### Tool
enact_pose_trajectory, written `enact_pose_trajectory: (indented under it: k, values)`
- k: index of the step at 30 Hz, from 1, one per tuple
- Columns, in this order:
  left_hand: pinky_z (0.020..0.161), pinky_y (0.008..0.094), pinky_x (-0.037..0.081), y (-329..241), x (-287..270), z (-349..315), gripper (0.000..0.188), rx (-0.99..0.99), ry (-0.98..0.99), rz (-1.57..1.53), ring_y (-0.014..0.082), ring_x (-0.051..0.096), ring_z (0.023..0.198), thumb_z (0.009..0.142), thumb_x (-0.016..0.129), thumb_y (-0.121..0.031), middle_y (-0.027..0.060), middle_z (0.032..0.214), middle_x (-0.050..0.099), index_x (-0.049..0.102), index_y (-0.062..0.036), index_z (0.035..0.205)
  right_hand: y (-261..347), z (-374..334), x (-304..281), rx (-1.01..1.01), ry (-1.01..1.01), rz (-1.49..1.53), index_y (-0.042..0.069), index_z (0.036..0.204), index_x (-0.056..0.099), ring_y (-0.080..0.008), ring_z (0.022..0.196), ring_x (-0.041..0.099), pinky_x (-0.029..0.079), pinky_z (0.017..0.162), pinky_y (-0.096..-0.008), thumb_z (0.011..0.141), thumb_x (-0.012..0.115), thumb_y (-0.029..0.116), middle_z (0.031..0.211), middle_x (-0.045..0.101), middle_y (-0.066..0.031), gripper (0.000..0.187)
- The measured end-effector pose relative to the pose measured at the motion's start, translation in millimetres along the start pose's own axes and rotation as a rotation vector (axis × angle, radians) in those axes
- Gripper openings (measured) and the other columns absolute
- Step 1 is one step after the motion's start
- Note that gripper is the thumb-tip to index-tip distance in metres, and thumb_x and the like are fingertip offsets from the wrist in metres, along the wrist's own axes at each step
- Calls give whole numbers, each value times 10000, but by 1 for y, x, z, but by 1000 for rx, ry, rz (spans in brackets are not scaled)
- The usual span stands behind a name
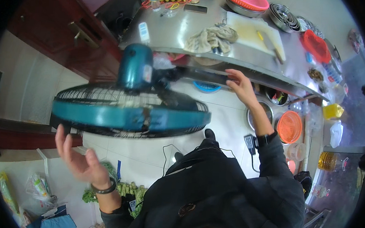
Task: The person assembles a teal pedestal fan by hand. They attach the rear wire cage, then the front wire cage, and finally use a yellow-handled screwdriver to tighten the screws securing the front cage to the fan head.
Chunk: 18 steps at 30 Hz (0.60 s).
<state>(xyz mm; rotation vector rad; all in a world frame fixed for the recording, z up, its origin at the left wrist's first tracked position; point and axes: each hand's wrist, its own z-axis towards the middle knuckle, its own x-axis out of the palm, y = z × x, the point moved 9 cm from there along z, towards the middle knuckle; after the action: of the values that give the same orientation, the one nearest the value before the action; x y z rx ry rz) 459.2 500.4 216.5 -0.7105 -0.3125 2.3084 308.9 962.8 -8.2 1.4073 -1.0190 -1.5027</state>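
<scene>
A large electric fan point(133, 117) with a teal rim, black wire guard and teal motor housing point(136, 65) is tilted over in front of me, off the floor as far as I can see. Its dark pole point(205, 76) reaches out to the right. At the far end of that pole, my right hand point(243, 89) has its fingers curled round it. My left hand point(81, 161) is open below the guard's left side, palm up and fingers apart. Whether its fingertips touch the rim is unclear.
Beyond the fan stands a steel counter point(170, 34) with a rumpled cloth point(212, 38), a cutting board point(248, 28) and a knife point(271, 47). An orange basket point(289, 127) is at the right. Green vegetables point(131, 192) lie near my left forearm. A red-brown door point(58, 18) is far left.
</scene>
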Motion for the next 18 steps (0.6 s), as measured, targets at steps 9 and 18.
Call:
enact_pose_trajectory:
  k: [9,18]
  values:
    - [1154,514,322,-32,20,21,583,-90,-80,604,351,438,1362,1022,285,-388,226,1454,473,492,19,1384,-158,215,-29,117,28,-601,85,1093,698,-350,881,691,531,838,-417,834,615,171,1001,715,-163,285]
    - [1080,484,422,-53,74,44,825,17,34,681,355,514,1281,954,321,-651,232,1388,509,446,38,1392,-218,279,-172,-86,-670,-631,85,1162,621,-355,1077,596,475,924,-453,839,593,132,1125,627,-171,328]
